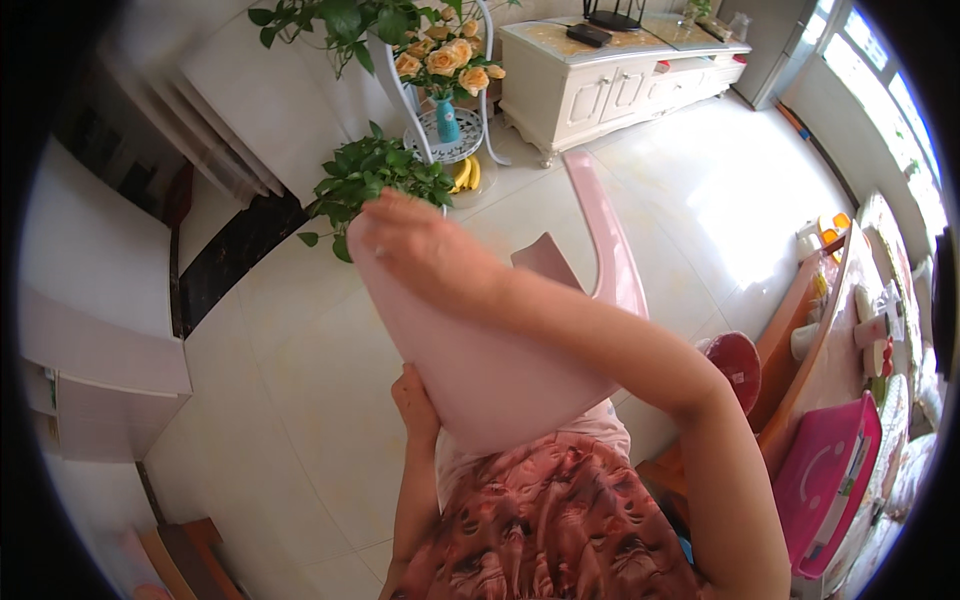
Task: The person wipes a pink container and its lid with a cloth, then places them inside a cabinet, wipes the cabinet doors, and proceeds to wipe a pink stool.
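Note:
A pink plastic stool [517,382] is held tilted in front of my body, with its smooth broad side facing me. One of its legs [600,225] points away from me at the upper right. My left hand [416,405] grips the stool's left edge near my waist. My right arm reaches across the broad side, and my right hand [412,240] lies over the far left corner. That hand is blurred, and its palm side is hidden, so whether it holds anything there cannot be told.
A white cabinet [577,97] stands ahead. Left of it, a plant stand [487,127] bears a blue vase [446,124] of roses, near leafy plants and bananas [466,174]. On the right are a cluttered table [814,367], a red round stool seat [735,371] and a magenta bin [821,472].

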Action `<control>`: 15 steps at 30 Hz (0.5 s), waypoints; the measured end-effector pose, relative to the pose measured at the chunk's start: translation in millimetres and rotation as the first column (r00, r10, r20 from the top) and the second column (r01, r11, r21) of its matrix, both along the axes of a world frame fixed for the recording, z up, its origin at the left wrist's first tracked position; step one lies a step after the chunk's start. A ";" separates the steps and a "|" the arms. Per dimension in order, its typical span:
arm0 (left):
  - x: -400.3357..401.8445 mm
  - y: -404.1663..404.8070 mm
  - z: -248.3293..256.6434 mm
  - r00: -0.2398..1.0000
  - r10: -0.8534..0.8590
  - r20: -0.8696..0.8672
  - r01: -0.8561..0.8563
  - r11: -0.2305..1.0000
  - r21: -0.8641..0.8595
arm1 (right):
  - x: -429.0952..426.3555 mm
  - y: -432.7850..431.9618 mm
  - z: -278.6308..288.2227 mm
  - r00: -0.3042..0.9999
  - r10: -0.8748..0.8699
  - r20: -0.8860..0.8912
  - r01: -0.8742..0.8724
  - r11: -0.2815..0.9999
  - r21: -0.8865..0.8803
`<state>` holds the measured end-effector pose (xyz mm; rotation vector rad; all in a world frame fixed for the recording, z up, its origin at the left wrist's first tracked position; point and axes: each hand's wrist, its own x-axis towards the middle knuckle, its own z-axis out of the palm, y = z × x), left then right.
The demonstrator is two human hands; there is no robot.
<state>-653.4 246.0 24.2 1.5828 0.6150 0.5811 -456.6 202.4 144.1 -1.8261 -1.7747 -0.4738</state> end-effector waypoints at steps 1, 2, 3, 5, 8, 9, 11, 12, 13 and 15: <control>0.0 3.3 -0.9 0.994 0.101 0.046 -0.096 0.991 -0.089 | -11.7 -4.8 -0.7 1.000 -0.004 -0.001 0.004 1.000 0.002; 1.9 7.0 1.1 0.994 0.095 0.046 -0.091 0.992 -0.087 | -35.2 -17.1 -3.9 0.993 0.018 -0.116 -0.017 1.000 0.011; 5.7 8.9 7.6 0.983 0.178 0.049 -0.166 0.969 -0.185 | -53.7 -32.1 -4.0 0.972 0.037 -0.232 -0.033 0.999 0.023; 13.0 7.6 6.9 0.970 0.241 0.040 -0.219 0.930 -0.294 | -67.7 -70.1 -0.7 0.943 0.000 -0.332 0.013 0.999 0.036; 10.3 21.5 1.0 0.998 0.057 0.026 -0.052 0.987 -0.150 | -64.1 -116.6 3.2 0.865 -0.046 -0.500 0.085 0.995 0.055; 11.3 27.8 -2.2 0.999 0.048 -0.014 -0.050 0.988 -0.149 | -61.3 -130.7 3.9 0.824 -0.070 -0.562 0.118 0.992 0.051; 16.0 29.0 -0.6 0.998 0.040 -0.054 -0.048 0.989 -0.141 | -45.7 -153.8 2.1 0.825 -0.128 -0.550 0.170 0.985 0.027; 20.8 25.5 3.5 0.997 0.071 -0.040 -0.075 0.991 -0.115 | -36.3 -165.1 1.0 0.825 -0.185 -0.534 0.216 0.976 -0.004; 23.3 23.9 7.2 0.994 0.108 -0.025 -0.110 0.990 -0.084 | -28.1 -173.5 -0.1 0.825 -0.182 -0.535 0.218 0.976 0.004; 24.4 37.0 13.3 0.995 0.026 -0.094 -0.030 0.999 -0.031 | -15.7 -183.4 -3.1 0.867 -0.244 -0.436 0.261 0.965 -0.020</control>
